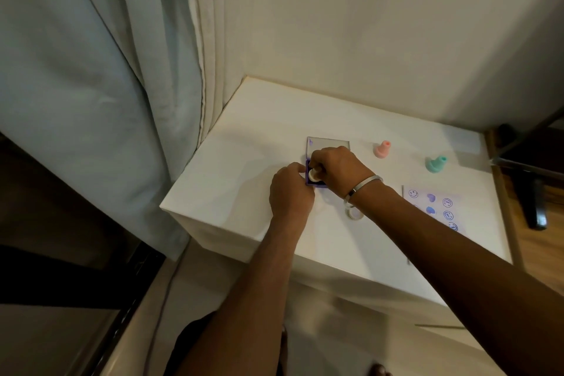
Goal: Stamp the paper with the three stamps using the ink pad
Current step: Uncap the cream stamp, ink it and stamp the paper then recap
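The purple ink pad (314, 183), a small flat square case, lies on the white glossy table (335, 119) near its left front part, and most of it is covered by the two hands. Its clear hinged lid (326, 144) stands open behind it, only the upper part showing above the knuckles. The right hand (335, 171), with a silver metal bangle (363, 188) on the wrist, is closed around a cream-white round stamp (314, 174) that sits on the ink surface; only the stamp's round rim shows, and whether its face touches the ink cannot be told. The left hand (290, 189) is curled against the left edge of the pad, fingers bent; just what they pinch is hidden.

A small clear round cap (354, 213) lies on the table just under the right wrist, partly hidden by the forearm. The pink bottle-shaped stamp (382, 149) stands upright to the right of the lid, and the mint-green bottle-shaped stamp (435, 163) stands further right, leaning a little. The white sheet of paper (436, 207) lies near the right edge of the table, its lower left part covered by the right forearm; it bears purple-blue prints: a smiley, hearts and round marks, too small to read. A pale curtain (91, 85) hangs to the left of the table
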